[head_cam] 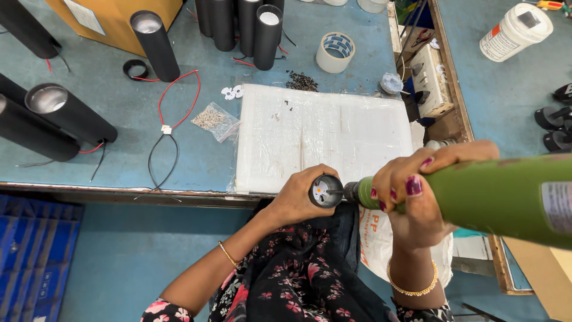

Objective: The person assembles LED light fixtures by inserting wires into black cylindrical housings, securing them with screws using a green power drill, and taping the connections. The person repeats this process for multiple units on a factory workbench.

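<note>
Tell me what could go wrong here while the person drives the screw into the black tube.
The left hand grips the black tube close to the tip of the green screwdriver; a slip might hit the fingers. The tube is held in the air, past the table edge, so it might twist or drop.

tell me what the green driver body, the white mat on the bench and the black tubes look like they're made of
Green driver body, in the right hand: likely moulded plastic, matte, even colour with no gleam. White mat: looks like soft foam sheet, with a dimpled, faintly shiny surface and dents. Black tubes: probably metal, matte black coated outside; the open ends show bright silvery insides. The left hand holds a small one.
</note>
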Demonstrator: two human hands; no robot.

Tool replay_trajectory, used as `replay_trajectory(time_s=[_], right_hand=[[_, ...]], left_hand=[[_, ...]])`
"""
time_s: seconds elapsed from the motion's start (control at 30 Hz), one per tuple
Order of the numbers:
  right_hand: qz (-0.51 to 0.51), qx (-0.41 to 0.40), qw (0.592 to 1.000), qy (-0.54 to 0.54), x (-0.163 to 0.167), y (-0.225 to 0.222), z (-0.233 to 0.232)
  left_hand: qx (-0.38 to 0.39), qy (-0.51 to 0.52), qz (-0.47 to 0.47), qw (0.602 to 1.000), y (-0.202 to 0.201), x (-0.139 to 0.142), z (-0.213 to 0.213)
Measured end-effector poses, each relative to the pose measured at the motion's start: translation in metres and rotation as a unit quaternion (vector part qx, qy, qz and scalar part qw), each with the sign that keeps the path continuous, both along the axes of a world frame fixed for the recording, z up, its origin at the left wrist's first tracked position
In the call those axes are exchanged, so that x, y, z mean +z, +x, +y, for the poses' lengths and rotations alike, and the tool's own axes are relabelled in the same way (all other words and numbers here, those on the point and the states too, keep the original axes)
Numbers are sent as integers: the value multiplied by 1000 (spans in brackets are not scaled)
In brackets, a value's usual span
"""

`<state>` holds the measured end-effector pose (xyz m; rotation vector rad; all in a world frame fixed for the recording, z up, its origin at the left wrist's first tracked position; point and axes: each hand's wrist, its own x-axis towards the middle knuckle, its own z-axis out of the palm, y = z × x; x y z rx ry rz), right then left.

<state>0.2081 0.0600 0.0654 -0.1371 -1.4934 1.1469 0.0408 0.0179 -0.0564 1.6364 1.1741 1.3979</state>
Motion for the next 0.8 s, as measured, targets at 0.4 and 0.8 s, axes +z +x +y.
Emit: replay_trajectory(time_s=[0.4, 0.8], right_hand=[[35, 35, 999, -16, 37, -22, 2], [-44, 89, 995, -22, 18, -25, -3]], left_hand=[[-12, 18, 32, 999, -3, -9, 0], [-25, 25, 29, 999, -5, -9, 0]])
